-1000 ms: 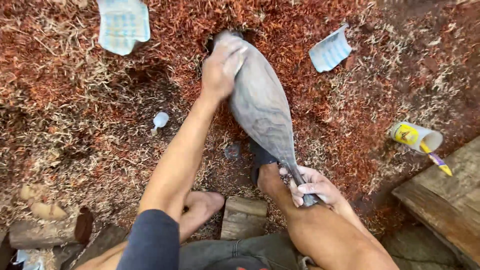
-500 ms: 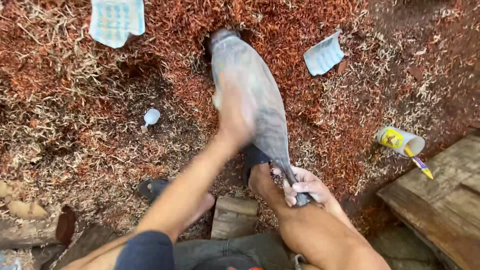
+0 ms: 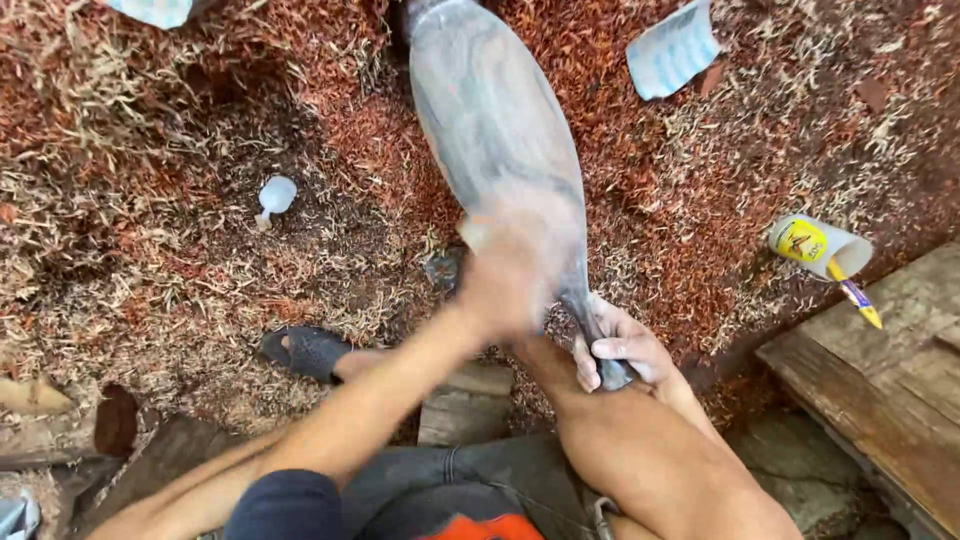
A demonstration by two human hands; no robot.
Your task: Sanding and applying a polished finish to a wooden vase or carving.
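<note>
Now L hand [image 3: 510, 275] slid down carved paddle [image 3: 495, 130], R hand [image 3: 615, 350] grips stem.

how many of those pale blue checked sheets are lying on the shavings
2: one sheet at top right, beside the carved wood piece; another sheet cut off by the top left edge. More may lie out of view or under the shavings.

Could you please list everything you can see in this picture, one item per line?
carved wooden piece: one, grey-brown, long and tapering, across the shavings
wood shavings: red-brown and pale, covering the ground
sandpaper sheets: two, pale blue, top edge
small bottle: one, white, left
tin: one, yellow-labelled, on its side, right
plank: one, brown, lower right
wood block: one, bottom centre
sandal: one, dark
left hand: blurred, on the piece
right hand: gripping its narrow end
</note>
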